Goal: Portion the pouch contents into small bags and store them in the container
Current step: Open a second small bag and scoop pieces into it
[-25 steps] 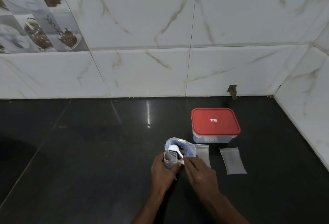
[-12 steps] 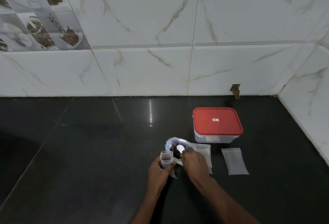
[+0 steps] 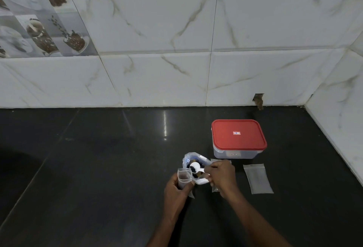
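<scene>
Both busy: left hand (image 3: 176, 189) grips upright bag (image 3: 184, 177); right hand (image 3: 222, 176) pinches left-pointing spoon (image 3: 195, 166).

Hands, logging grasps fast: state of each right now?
Left hand: grips the small bag.
Right hand: pinches the white spoon at the pouch.

Glossy black stone counter (image 3: 98, 168), marbled glazed tiles (image 3: 157, 21), clear plastic bags (image 3: 258, 179), red plastic lid (image 3: 238, 134)

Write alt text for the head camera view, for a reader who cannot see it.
A person's left hand holds a small clear bag open while the right hand holds a white spoon over an open pouch, on a dark counter. A closed red-lidded container and an empty flat bag sit to the right.
</scene>
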